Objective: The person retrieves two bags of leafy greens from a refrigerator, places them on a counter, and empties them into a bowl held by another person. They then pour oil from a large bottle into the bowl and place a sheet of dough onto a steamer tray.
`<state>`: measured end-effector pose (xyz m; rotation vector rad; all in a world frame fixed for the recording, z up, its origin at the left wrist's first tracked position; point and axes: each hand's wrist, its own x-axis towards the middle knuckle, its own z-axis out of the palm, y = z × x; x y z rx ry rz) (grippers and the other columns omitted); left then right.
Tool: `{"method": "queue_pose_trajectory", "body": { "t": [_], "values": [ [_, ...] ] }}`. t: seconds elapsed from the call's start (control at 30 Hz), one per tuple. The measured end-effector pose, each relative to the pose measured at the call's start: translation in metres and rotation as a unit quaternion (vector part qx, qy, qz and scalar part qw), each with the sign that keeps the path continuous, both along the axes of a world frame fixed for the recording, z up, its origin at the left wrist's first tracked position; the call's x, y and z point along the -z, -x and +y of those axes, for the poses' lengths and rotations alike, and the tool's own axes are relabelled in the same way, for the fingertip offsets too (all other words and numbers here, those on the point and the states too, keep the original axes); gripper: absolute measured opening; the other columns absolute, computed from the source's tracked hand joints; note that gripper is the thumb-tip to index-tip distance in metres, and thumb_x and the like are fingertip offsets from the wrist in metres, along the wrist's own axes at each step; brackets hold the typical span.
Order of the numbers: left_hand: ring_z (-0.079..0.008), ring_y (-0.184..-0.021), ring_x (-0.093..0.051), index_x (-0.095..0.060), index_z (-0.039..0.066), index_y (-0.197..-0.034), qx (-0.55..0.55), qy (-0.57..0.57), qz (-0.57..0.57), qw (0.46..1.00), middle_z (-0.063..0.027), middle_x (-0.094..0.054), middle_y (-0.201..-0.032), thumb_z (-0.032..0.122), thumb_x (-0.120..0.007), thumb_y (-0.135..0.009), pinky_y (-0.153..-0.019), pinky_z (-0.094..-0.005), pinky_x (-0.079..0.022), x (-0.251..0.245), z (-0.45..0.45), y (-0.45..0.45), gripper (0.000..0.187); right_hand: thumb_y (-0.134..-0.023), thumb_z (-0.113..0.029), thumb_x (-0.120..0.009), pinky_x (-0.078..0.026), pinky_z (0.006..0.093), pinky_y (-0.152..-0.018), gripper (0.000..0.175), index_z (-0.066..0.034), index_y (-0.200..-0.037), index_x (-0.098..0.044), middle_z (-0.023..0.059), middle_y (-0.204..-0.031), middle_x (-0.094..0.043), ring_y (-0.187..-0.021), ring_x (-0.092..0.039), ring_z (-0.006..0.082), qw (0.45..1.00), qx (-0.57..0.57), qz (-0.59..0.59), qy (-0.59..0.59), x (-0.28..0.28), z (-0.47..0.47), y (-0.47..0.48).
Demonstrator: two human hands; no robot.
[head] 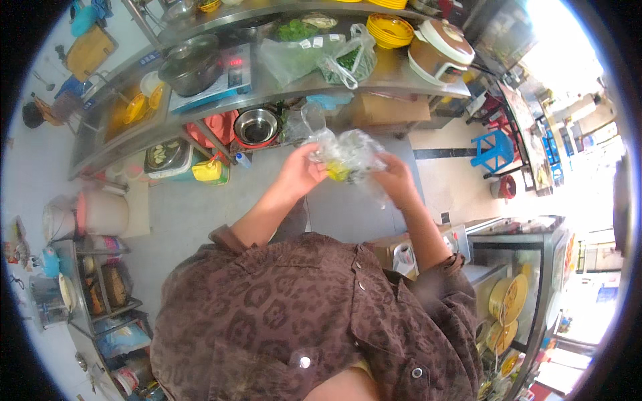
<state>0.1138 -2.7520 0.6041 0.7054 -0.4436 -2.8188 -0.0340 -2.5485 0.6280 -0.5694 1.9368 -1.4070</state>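
Observation:
Between my two hands, over the floor in front of me, is a crumpled clear plastic bag (358,148). My left hand (303,170) grips its left side with bent fingers. On the right side, my right hand (396,178) has hold of the plastic, and its fingertips are partly hidden and blurred. Something yellow-green (338,171) shows at the bag's lower left, close to my left fingers; I cannot tell what it is. Both hands are apart from the counter ahead.
A steel counter (296,85) spans the front, bearing a dark pot (190,65), bags of greens (351,57), yellow bowls (388,30) and a rice cooker (441,50). Beneath stand a steel basin (257,126) and a cardboard box (391,108). A glass cabinet (516,260) is at right, shelving (100,285) at left.

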Motion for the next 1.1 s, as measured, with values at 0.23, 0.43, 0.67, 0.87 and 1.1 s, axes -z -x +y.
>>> {"method": "queue_pose_trajectory", "body": {
  "t": [0.23,0.43,0.67,0.87,1.1],
  "values": [
    [-0.0391,-0.116,-0.059,-0.054,-0.002,-0.120,-0.089,-0.010,-0.079,0.993,-0.0191,-0.062,-0.122,0.023,-0.062,-0.094,-0.105,-0.0602,-0.045,0.072,-0.168,0.053,0.037,-0.087,-0.008,-0.065,-0.053,0.0293,-0.070,0.031,0.0024,-0.116,-0.065,0.0087,-0.096,-0.070,-0.080,-0.067,0.0161,0.973,0.159,0.012,0.168,0.022,-0.103,0.226],
    [-0.0290,-0.107,-0.062,-0.055,0.003,-0.121,-0.042,0.026,-0.126,0.991,-0.0123,-0.061,-0.115,0.016,-0.064,-0.094,-0.093,-0.0482,-0.055,0.093,-0.260,0.126,0.031,-0.083,-0.030,-0.074,-0.052,0.0379,-0.085,0.057,0.0050,-0.126,-0.059,0.0194,-0.114,-0.067,-0.101,-0.066,0.0286,0.902,0.329,0.256,-0.116,0.098,-0.218,0.415],
    [-0.0326,-0.120,-0.058,-0.046,0.001,-0.139,0.041,0.179,-0.137,0.973,-0.0180,-0.057,-0.129,0.012,-0.056,-0.098,-0.101,-0.0495,-0.051,0.099,-0.277,0.219,0.043,-0.079,-0.051,-0.076,-0.039,0.0449,-0.110,0.093,0.0065,-0.144,-0.042,0.0310,-0.144,-0.048,-0.135,-0.047,0.0407,0.881,0.212,0.218,-0.362,0.106,-0.288,0.435],
    [-0.0208,-0.115,-0.054,-0.052,0.004,-0.132,0.046,0.233,-0.228,0.944,-0.0063,-0.060,-0.120,0.026,-0.074,-0.088,-0.094,-0.0390,-0.046,0.088,-0.262,0.267,0.054,-0.081,-0.042,-0.077,-0.038,0.0480,-0.110,0.086,0.0023,-0.145,-0.041,0.0295,-0.140,-0.051,-0.131,-0.048,0.0415,0.816,0.163,0.449,-0.325,0.072,-0.292,0.388],
    [-0.0205,-0.107,-0.059,-0.057,0.003,-0.125,0.025,0.300,-0.208,0.931,-0.0083,-0.064,-0.119,0.029,-0.076,-0.087,-0.092,-0.0333,-0.046,0.089,-0.238,0.313,0.050,-0.085,-0.027,-0.074,-0.045,0.0469,-0.101,0.067,0.0006,-0.140,-0.048,0.0238,-0.127,-0.062,-0.119,-0.057,0.0421,0.881,0.131,0.399,-0.216,0.085,-0.359,0.401]
  ]
}}
